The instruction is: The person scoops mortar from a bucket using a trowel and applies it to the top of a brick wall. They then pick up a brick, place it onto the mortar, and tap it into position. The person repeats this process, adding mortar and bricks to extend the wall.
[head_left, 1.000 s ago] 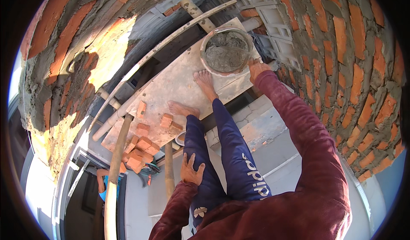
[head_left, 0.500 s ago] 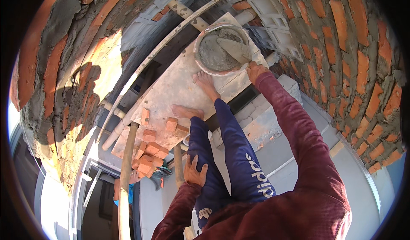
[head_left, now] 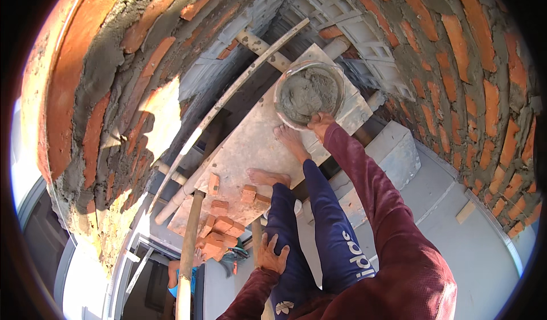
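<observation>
My right hand (head_left: 321, 124) is closed at the near rim of a round tub (head_left: 277, 105) of wet grey mortar (head_left: 307, 94). The fingers are wrapped round the handle of a trowel, whose blade I cannot make out against the mortar. My left hand (head_left: 272, 255) lies on my left leg, its fingers spread and holding nothing. The tub stands on a plank platform (head_left: 245, 143), just beyond my bare feet (head_left: 269, 177). Several loose bricks (head_left: 249, 193) lie left of the feet, with a heap of bricks (head_left: 219, 239) at the platform's near left end.
Rough brick walls rise on the left (head_left: 94, 138) and right (head_left: 484, 103). A long pole (head_left: 228, 95) runs along the platform's left side, and an upright pole (head_left: 189, 240) stands by the brick heap. Below it, another person's arm (head_left: 173, 274) shows beside blue clothing.
The trowel blade, plainly seen over the tub before, no longer shows clearly. My right hand has moved left along the tub's near rim. My view has shifted; the left hand stays on the leg.
</observation>
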Demonstrator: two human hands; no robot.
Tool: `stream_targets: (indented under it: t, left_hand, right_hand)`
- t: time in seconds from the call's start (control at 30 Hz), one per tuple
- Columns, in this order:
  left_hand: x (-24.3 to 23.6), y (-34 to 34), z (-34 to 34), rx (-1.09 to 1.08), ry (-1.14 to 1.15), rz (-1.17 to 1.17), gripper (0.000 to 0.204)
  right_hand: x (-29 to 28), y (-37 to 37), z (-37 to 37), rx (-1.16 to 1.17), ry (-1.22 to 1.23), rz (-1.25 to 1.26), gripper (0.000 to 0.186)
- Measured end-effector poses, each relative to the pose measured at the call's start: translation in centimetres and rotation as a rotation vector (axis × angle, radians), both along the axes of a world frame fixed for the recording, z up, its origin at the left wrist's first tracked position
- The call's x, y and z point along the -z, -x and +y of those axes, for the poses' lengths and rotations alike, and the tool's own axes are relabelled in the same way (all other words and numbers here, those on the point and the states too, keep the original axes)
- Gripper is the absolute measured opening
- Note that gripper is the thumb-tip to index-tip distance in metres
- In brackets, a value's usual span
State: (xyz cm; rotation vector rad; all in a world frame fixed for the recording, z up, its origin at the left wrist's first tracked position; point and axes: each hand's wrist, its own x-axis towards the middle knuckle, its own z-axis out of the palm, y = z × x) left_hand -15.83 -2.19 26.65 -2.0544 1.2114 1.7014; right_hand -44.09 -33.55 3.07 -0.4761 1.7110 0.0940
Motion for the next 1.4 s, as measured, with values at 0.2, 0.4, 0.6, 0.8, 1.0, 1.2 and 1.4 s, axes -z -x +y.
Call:
stream_targets:
  t: [0.2,0.4,0.6,0.8,1.0,1.2,1.4]
  left_hand:
    - [0.2,-0.9,-1.1,0.154,0.044,-0.017,0.072]
    - [0.2,-1.9,-0.5,0.13,0.172,0.008,0.069]
    - [0.1,-3.2,-1.2,0.176,-0.034,0.01,0.07]
    - [0.2,-3.7,0.1,0.188,0.052,0.024,0.072]
    - [-1.4,-4.4,0.7,0.064,0.129,0.031,0.079]
    - [-10.4,-8.5,3.1,-0.223,0.058,0.078,0.074]
    - [-15.0,-12.9,10.8,-0.763,0.349,-0.104,0.065]
  right_hand:
    - [-0.7,-3.5,1.2,0.378,0.062,-0.075,0.013]
    - [-0.3,-3.8,4.7,0.591,0.224,-0.266,0.014]
    - [0.9,-3.2,7.5,0.694,0.24,-0.34,0.021]
    - [-2.6,-0.1,10.8,0.587,0.388,-0.284,0.025]
    - [-21.2,3.6,11.1,0.186,0.389,-0.135,0.02]
    - [-42.8,2.0,8.0,-0.366,0.375,-0.119,0.016]
    - [-53.1,-8.2,1.6,-0.858,0.357,-0.317,0.022]
